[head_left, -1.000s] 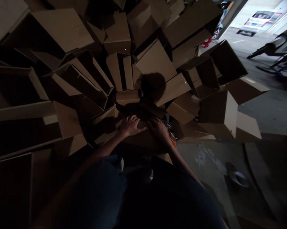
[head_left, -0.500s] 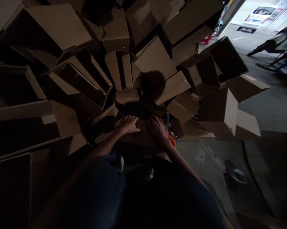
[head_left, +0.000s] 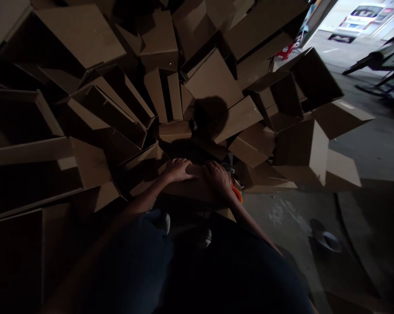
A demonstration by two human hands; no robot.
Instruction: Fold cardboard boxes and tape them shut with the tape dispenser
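In front of my feet, a closed cardboard box (head_left: 197, 188) lies low, in dim light. My left hand (head_left: 179, 169) rests on its left part, the thumb pointing right and the fingers curled over the far side. On the right part, my right hand (head_left: 217, 175) presses down with bent fingers, also gripping the box. A bare strip of cardboard shows between the two hands. Just right of my right wrist is an orange curved object (head_left: 236, 192) with a yellow edge; what it is I cannot tell. The fingertips of both hands are partly hidden in shadow.
Many open and folded cardboard boxes (head_left: 213, 78) are heaped ahead and to the left. More boxes (head_left: 299, 148) stand at the right. A white ring-shaped roll (head_left: 328, 241) lies on the concrete floor (head_left: 275, 235). A parked van (head_left: 360, 19) is visible outside.
My right hand has shifted slightly on the box, and more cardboard shows between the hands. My left hand stays nearly in place. The view has turned a little.
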